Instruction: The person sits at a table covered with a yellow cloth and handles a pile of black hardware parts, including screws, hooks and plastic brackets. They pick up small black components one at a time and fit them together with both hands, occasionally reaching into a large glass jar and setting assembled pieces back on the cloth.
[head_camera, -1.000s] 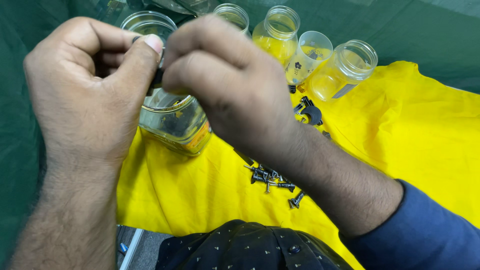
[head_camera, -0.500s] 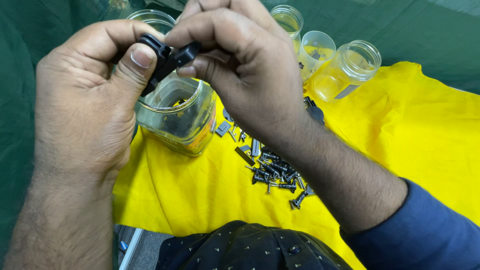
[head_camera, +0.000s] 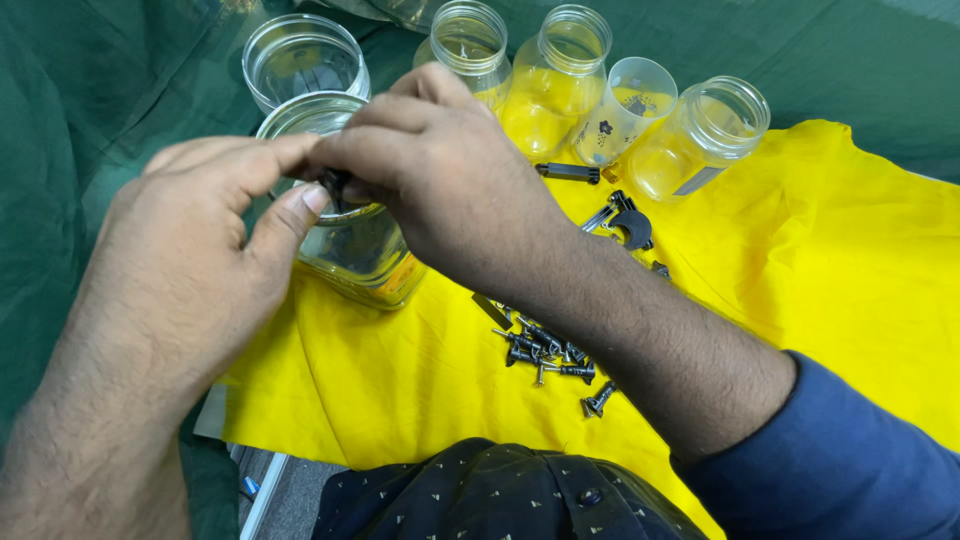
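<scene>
We pinch a small black part (head_camera: 333, 183) between left hand (head_camera: 190, 270) and right hand (head_camera: 450, 175), over the jar (head_camera: 350, 240) mouth so it falls in | screws (head_camera: 545, 350) at 5 o'clock; empty jars (head_camera: 600, 100) at 1

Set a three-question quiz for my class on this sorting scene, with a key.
1. True or false: both hands pinch a small black part over the open jar.
2. The screws lie on a cloth of which colour? A green B yellow C blue
3. Fill in: the black clamp lies near the ___ hand's wrist.

Key: 1 true; 2 B; 3 right
</scene>
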